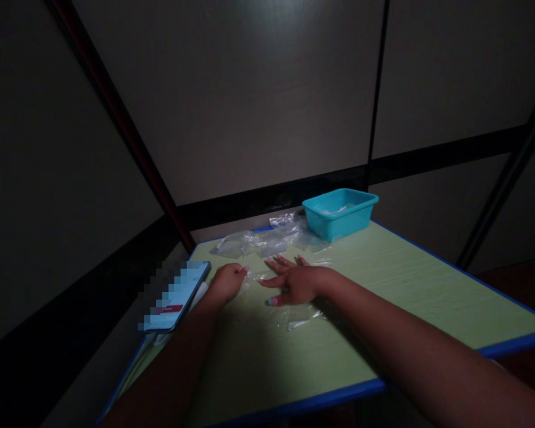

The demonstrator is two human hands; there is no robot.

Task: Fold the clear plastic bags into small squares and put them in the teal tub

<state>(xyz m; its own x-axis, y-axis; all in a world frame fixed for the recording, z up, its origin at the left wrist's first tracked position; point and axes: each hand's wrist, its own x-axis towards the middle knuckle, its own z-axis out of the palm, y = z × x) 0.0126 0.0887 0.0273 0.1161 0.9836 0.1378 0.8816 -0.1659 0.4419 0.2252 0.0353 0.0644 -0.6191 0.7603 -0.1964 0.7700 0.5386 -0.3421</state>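
Observation:
A clear plastic bag lies flat on the light green table, partly covered by my right hand. That hand is palm down with its fingers spread over the plastic. My left hand is closed, thumb against the fingers, pinching the bag's left edge. Just beyond both hands, several crumpled clear plastic bags are heaped near the table's far edge. The part of the bag beneath my right palm is hidden.
A turquoise plastic basket with something pale inside stands at the far edge. Left of my left hand, a phone with a lit screen leans tilted at the table's side. The green table has a blue rim; wall panels rise behind it.

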